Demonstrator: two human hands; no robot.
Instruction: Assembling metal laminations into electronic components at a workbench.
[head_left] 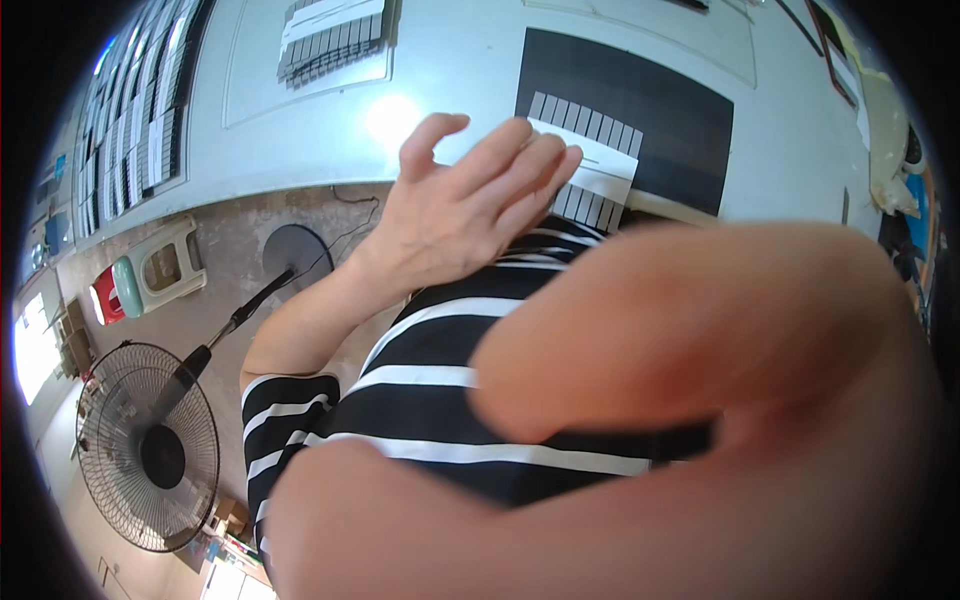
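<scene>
My left hand (455, 205) hangs above the table's near edge, its thumb apart and its fingers loosely bent, with nothing seen in it. Its fingertips overlap a white strip (608, 172) that lies across a row of narrow grey strips (590, 118). I cannot tell whether they touch it. This piece lies on a dark grey mat (685, 140) and reaches past its near edge. Very close and blurred, my right hand (690, 330) fills the lower right. One bent finger shows, but what the hand touches or holds is hidden.
A white table (460, 80) spans the top. A stack of similar grey-strip pieces (335, 40) lies at the back left, with many more rows (135, 130) at the far left. Below the table's left part are a plastic stool (165, 265) and a black standing fan (150, 450).
</scene>
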